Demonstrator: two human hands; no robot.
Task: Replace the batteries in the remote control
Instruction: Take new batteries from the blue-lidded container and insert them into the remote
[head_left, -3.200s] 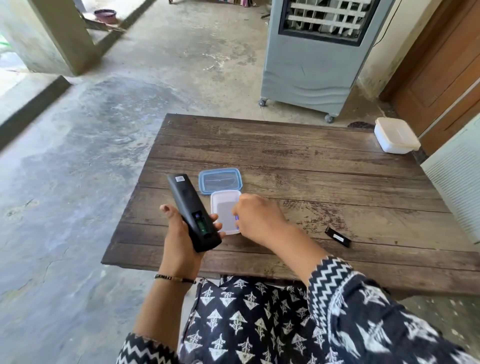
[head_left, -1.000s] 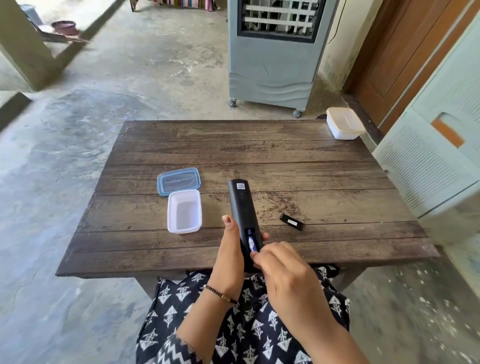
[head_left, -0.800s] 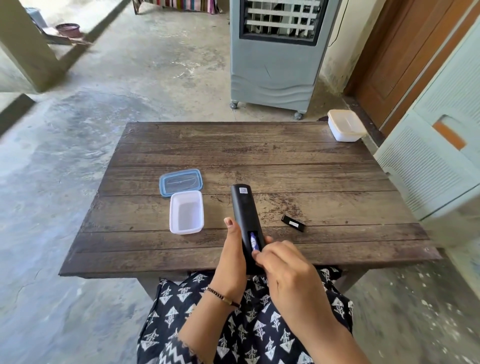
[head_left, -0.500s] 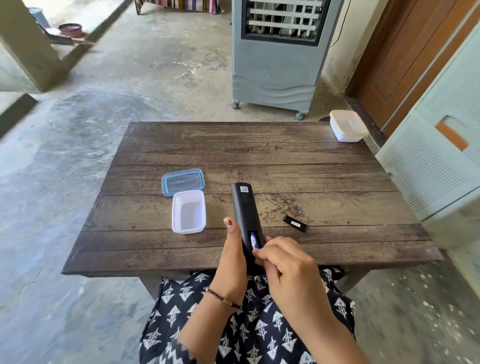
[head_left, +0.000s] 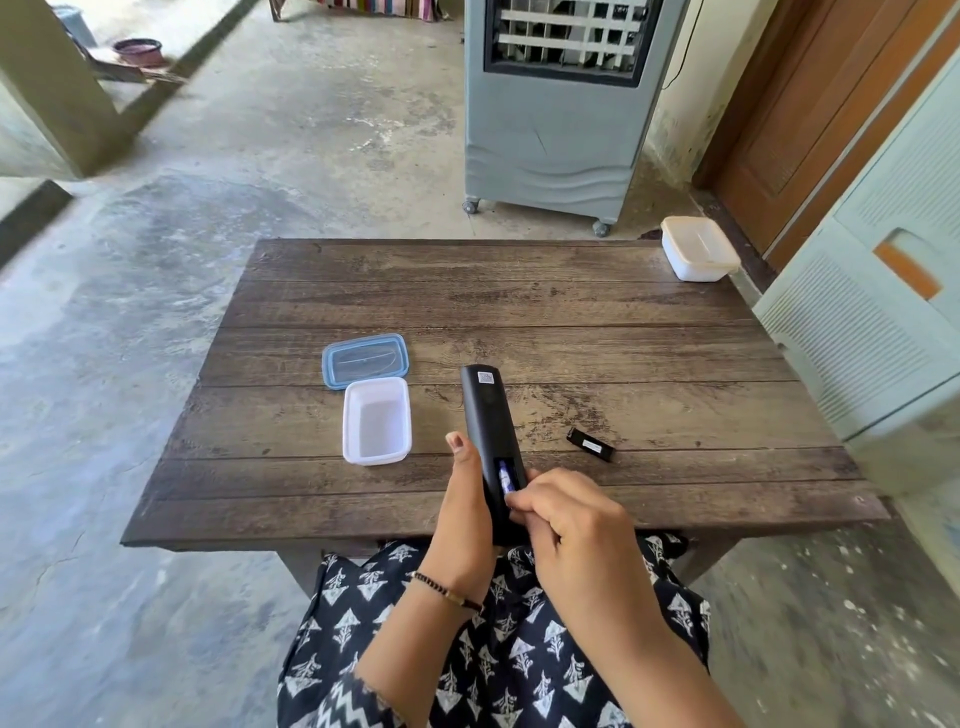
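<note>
The black remote control (head_left: 488, 441) is held back side up over the near edge of the wooden table (head_left: 519, 312), its battery bay open with a blue-and-white battery (head_left: 505, 476) showing inside. The left hand (head_left: 462, 512) is wrapped around the remote's lower body. The right hand (head_left: 569, 525) has its fingertips (head_left: 514, 502) curled together against the bay. The black battery cover (head_left: 590, 445) lies on the table to the right. To the left sit an open white container (head_left: 377, 421) and its blue-rimmed lid (head_left: 364, 360).
</note>
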